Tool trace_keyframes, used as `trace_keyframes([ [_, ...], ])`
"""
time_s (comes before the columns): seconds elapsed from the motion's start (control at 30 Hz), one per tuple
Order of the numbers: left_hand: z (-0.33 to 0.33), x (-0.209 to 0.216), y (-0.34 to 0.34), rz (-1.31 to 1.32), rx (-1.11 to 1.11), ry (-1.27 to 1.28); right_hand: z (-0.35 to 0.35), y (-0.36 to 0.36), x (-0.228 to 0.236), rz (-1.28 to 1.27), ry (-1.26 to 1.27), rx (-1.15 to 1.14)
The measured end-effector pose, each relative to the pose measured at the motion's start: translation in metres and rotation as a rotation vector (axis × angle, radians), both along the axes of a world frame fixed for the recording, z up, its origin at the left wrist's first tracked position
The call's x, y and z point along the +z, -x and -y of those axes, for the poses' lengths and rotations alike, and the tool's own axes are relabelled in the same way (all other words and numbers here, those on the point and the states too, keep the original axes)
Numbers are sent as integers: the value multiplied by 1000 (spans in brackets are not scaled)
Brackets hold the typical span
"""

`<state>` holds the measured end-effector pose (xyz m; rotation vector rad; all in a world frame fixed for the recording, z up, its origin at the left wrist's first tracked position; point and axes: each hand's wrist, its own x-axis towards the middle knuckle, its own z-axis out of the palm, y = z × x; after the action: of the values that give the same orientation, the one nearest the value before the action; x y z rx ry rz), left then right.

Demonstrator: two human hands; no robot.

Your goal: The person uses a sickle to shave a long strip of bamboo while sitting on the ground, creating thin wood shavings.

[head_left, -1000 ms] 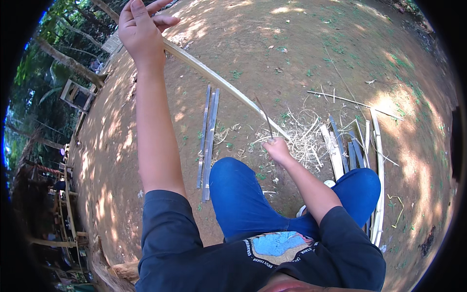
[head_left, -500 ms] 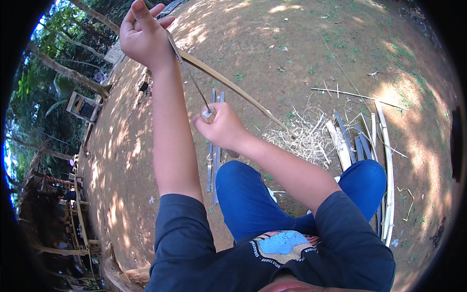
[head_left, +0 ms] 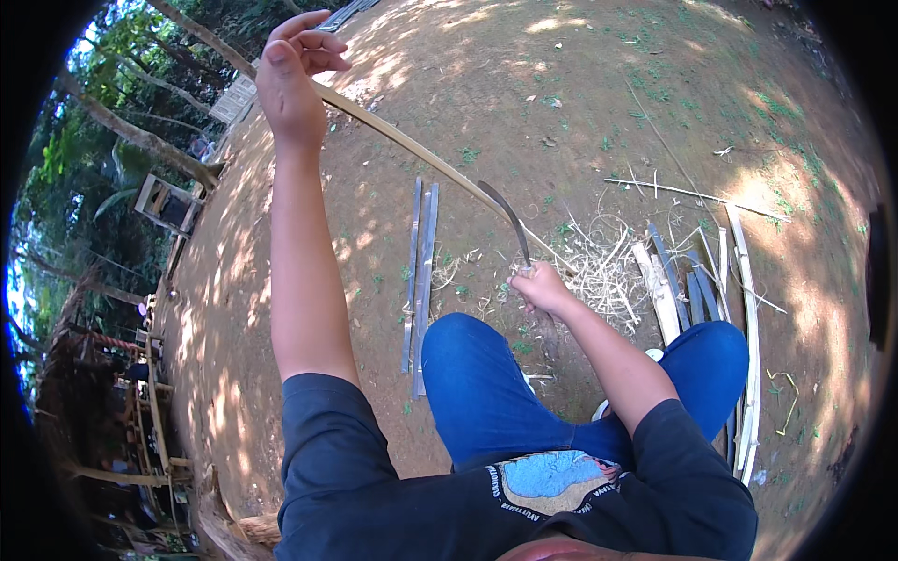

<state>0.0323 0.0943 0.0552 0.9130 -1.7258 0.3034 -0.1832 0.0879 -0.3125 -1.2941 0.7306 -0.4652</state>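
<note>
the left hand (head_left: 292, 79) is raised high, gripping one end of a long bamboo strip (head_left: 412, 148) that slants down to the ground. the right hand (head_left: 540, 288), above the blue-trousered knee (head_left: 468, 351), grips a curved knife (head_left: 510, 220) whose blade meets the strip. grey slats (head_left: 420, 262) lie on the dirt beside the knee; shavings (head_left: 603, 266) and more strips (head_left: 692, 290) lie to the right.

Left hand (head_left: 292, 79) grips a pale bamboo strip (head_left: 412, 150), smooth, matt, woody. Right hand (head_left: 540, 288) holds a curved knife (head_left: 510, 220), dull dark metal blade. Beyond the right hand: dry fibrous shavings (head_left: 599, 271), pale split slats (head_left: 697, 290). Ground (head_left: 580, 103) is rough bare dirt. Matt blue cloth trousers (head_left: 486, 393).
</note>
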Motion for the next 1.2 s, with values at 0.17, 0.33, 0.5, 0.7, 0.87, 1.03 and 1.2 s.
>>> trace_keyframes([
  [0.17, -8, 18, -1, 149, 88, 100, -15, -4, 76, 204, 33, 86],
  [0.33, -14, 16, 17, 89, 140, 92, -35, -10, 133, 373, 117, 145],
  [0.5, -12, 8, 22, -30, 206, 213, -42, -31, 192, 514, 339, 141],
  [0.7, -10, 6, 29, -17, 218, 301, -49, -38, 219, 505, 246, 189],
  [0.87, -7, 4, 35, -48, 94, 372, -49, -42, 195, 509, 324, 121],
  [1.03, -20, 4, 29, -40, 105, 301, -44, -49, 156, 495, 415, 85],
  [1.2, -30, 1, 25, -68, 141, 184, -36, -39, 130, 375, 464, 44],
])
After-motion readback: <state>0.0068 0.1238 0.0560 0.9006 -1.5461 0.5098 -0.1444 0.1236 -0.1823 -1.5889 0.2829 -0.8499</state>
